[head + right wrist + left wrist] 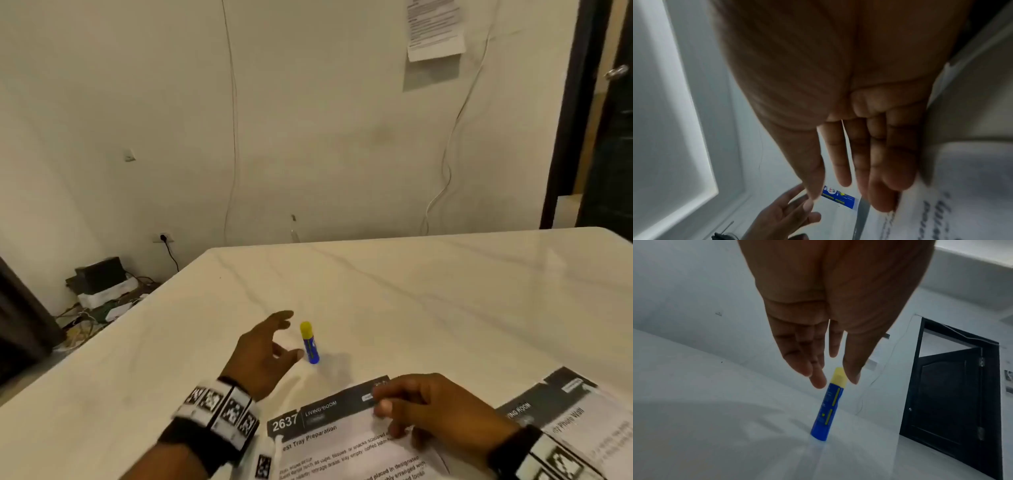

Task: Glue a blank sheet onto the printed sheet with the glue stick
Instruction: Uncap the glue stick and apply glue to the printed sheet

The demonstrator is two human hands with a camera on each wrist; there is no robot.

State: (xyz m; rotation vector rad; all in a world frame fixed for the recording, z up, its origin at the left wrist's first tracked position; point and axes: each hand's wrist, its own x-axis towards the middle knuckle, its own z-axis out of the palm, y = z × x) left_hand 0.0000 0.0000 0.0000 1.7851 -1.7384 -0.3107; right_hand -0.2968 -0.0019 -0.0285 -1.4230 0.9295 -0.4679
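Observation:
A blue glue stick (310,342) with a yellow cap stands upright on the white marble table (445,291). My left hand (270,346) hovers just left of it, fingers spread and straight, holding nothing; the left wrist view shows the glue stick (828,408) just past my fingertips (818,379). The printed sheet (346,442), headed "2637 LIVING ROOM", lies at the near edge. My right hand (421,407) rests on its top edge with loosely extended fingers (885,178). The glue stick (840,198) also shows beyond them. I cannot pick out a blank sheet.
A second printed sheet (575,411) lies at the near right, partly under my right wrist. The table's left edge drops to a floor with boxes and cables (102,291). A dark door (603,120) stands at the far right. A paper (433,27) hangs on the wall.

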